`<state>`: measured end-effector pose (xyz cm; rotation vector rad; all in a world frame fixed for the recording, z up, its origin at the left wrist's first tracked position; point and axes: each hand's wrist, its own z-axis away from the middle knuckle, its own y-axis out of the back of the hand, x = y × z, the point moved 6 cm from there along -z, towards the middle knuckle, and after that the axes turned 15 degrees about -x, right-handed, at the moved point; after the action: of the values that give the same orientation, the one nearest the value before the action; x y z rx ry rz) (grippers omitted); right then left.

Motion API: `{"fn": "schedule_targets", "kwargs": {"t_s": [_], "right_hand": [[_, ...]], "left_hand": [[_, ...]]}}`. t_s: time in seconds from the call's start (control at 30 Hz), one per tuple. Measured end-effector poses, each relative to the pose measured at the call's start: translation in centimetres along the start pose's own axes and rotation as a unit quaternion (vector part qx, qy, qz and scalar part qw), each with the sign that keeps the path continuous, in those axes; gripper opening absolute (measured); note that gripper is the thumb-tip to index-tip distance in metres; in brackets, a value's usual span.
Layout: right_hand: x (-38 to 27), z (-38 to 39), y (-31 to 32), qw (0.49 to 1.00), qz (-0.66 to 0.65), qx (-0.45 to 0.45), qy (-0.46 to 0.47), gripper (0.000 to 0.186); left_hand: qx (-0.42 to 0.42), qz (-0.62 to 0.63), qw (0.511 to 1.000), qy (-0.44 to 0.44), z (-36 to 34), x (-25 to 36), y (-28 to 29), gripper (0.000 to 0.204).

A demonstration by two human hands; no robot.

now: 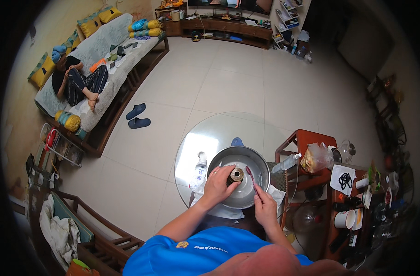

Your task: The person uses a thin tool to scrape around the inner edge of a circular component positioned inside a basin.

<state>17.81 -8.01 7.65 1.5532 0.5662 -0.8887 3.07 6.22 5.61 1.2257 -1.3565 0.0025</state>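
My left hand (pixel 216 186) grips a small dark, grimy cylindrical part (pixel 236 175) with a round hole in its top, above a steel basin (pixel 264 166). My right hand (pixel 264 208) holds a dark red toothbrush-like brush (pixel 249 173), its head just right of the part; whether they touch I cannot tell. Some pale liquid is in the basin, which stands on a round glass table (pixel 194 135). A clear plastic bottle (pixel 200 171) is left of it, and a squeeze bottle (pixel 287 162) is to its right, with white cloths around its base.
A person (pixel 74 80) sits on a sofa (pixel 106 34) at the left, slippers (pixel 137 116) on the floor nearby. A wooden chair (pixel 306 137) and cluttered side table (pixel 334 216) stand at right, a bench (pixel 88 232) at lower left, a TV cabinet (pixel 226 32) at the back.
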Motion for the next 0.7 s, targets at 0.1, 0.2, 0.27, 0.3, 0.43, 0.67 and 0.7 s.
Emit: {"fn": "schedule_targets", "kwargs": {"t_s": [0.1,0.2,0.27,0.3,0.43,0.67,0.7], "right_hand": [[0.3,0.1,0.0,1.0,-0.025,-0.016,-0.009,0.04],[0.2,-0.2,-0.1,1.0,-0.017,-0.025,-0.008,0.04],[0.0,-0.3,0.1,1.0,-0.015,-0.022,-0.008,0.04],[-0.1,-0.2,0.1,1.0,-0.022,-0.019,-0.008,0.04],[0.6,-0.2,-0.2,1.0,-0.012,-0.021,-0.003,0.04],[0.9,-0.2,0.2,0.997,-0.051,-0.04,-0.027,0.041],[1.1,-0.3,0.1,0.998,-0.05,-0.034,-0.028,0.04]], "left_hand": [[-0.01,0.009,1.0,0.008,-0.1,0.2,0.1,0.059],[-0.035,0.008,0.999,0.026,-0.1,0.2,0.1,0.06],[-0.037,-0.013,0.999,0.005,-0.1,0.0,-0.3,0.06],[-0.036,-0.011,0.999,0.004,-0.1,0.1,-0.3,0.06],[-0.035,-0.012,0.999,-0.007,-0.1,0.1,-0.2,0.06],[-0.052,-0.055,0.997,-0.022,-0.2,0.1,-0.6,0.059],[-0.052,-0.056,0.997,-0.023,-0.2,0.0,-0.6,0.06]]}}
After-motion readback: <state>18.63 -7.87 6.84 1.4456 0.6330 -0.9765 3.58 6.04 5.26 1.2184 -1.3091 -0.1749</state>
